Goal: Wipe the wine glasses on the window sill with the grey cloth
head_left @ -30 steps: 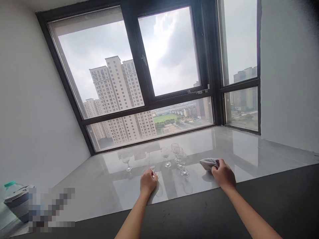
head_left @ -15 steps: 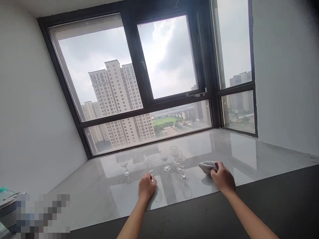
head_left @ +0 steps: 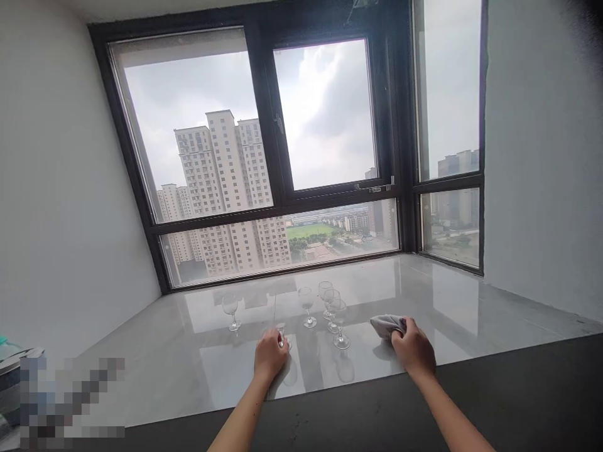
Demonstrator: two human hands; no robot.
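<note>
My left hand (head_left: 269, 355) is closed round a small clear stemmed glass (head_left: 282, 331) standing on the glossy pale stone sill (head_left: 188, 364); only the glass's top shows past my fingers. My right hand (head_left: 413, 347) grips a crumpled grey cloth (head_left: 386, 325) that rests on the sill. Between my hands stand three wine glasses in a cluster (head_left: 332, 307), the nearest glass (head_left: 340, 323) about a hand's width left of the cloth. One more wine glass (head_left: 230, 311) stands alone further left.
A dark counter edge (head_left: 518, 383) runs along the front below my arms. A large black-framed window (head_left: 282, 157) closes the back of the sill, white walls close both sides. A blurred patch and part of a container (head_left: 14, 376) sit at the lower left.
The view has shifted slightly up and to the right. Both hands stay where they were on the sill, the left on the small glass, the right on the cloth.
</note>
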